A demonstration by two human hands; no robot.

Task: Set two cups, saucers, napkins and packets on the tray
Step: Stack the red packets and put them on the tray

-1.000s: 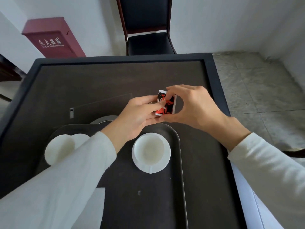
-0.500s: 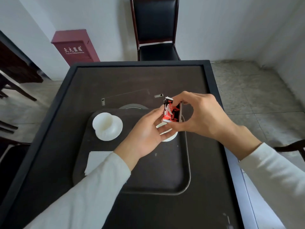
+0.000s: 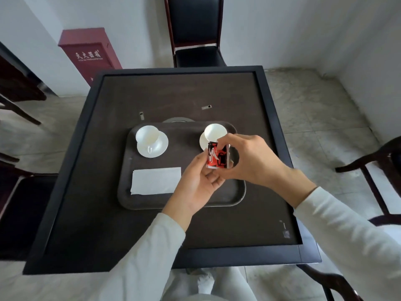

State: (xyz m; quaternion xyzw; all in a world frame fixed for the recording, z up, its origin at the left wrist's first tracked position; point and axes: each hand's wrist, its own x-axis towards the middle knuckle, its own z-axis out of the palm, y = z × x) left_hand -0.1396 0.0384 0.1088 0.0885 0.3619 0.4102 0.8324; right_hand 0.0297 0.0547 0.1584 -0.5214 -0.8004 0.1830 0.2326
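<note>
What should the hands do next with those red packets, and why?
Probably slip one packet free and lay it beside the napkin: the left hand and right hand pinch the red packets above the tray, which holds none yet.

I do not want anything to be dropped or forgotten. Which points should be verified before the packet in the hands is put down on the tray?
1. Grip: the left hand and the right hand both pinch the red and black packet above the tray: ok.
2. Number of packets held: cannot tell.
3. The left cup stands upright on the left saucer: ok.
4. The right cup sits on the right saucer, partly hidden by the right hand: ok.
5. Napkins: one white napkin lies on the tray; a second is not visible: cannot tell.
6. Bare tray surface between the cups: ok.
</note>
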